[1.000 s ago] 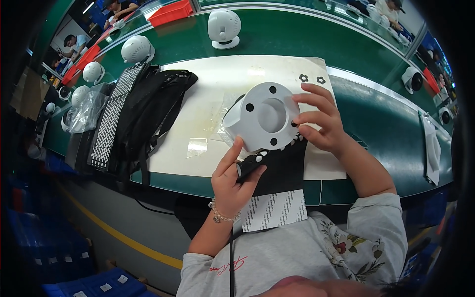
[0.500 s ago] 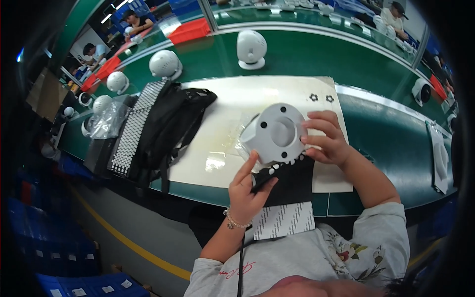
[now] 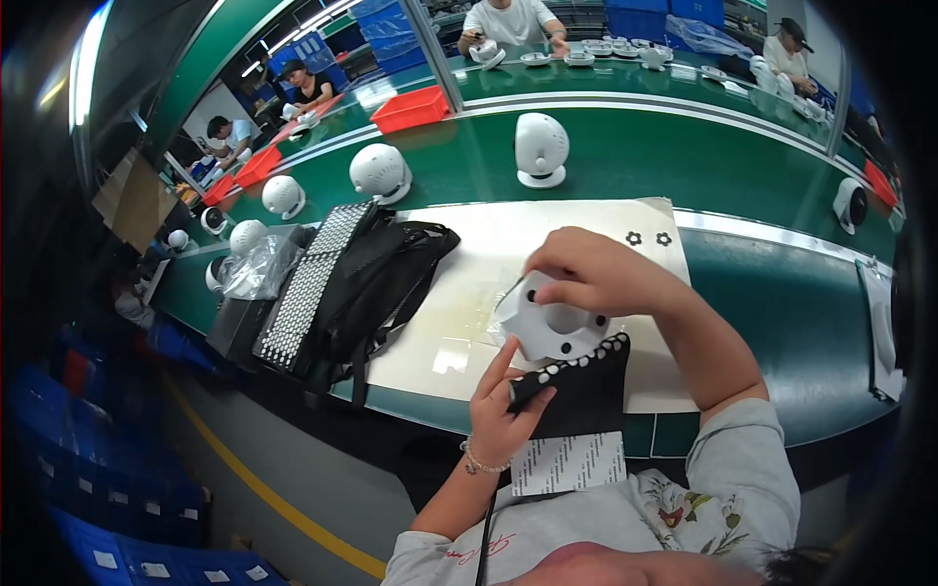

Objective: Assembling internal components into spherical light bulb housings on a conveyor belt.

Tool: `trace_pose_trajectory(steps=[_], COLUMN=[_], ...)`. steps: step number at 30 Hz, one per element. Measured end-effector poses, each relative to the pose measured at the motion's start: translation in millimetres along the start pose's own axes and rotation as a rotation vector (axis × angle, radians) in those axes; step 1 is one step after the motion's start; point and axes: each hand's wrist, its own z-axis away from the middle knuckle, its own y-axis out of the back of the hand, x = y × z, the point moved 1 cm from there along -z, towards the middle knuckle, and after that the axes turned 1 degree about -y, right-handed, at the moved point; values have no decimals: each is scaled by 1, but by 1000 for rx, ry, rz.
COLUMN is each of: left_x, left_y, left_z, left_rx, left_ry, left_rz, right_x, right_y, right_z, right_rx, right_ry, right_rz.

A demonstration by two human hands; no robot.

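The light grey shirt has short, loose sleeves, a floral print (red bloom, green leaves) and red script. A pale beaded bracelet circles the left wrist.

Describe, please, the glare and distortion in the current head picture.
In the head view, fisheye distortion bows the pale rail beyond the cream mat; glare whitens a patch of that mat; a bright streak glows at upper left; the corners fall to black; black pads on the white housing look distinct.
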Motion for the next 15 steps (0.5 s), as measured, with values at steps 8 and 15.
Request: trace_pose_trajectory(steps=[8, 15], left_x=[4, 4], left_y=[0, -2], left_z=[-2, 0], left_rx=[4, -4], left_ry=[120, 121], left_rz=[28, 75], right_x=[79, 227], right_y=[59, 52], right_z=[27, 76], right_rx=[400, 761], right_ry=[-452, -355], right_rz=[-459, 1042])
